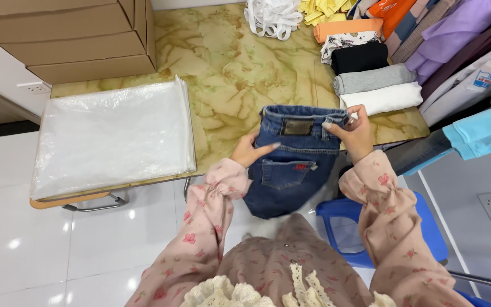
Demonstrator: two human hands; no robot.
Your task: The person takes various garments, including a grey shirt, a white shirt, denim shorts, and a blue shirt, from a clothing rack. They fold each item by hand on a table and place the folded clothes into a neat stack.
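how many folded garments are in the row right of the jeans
5, in a row along the marble table's right side, far to near: orange, patterned white, black, grey, white nearest the right hand. More may be hidden under the hanging clothes.
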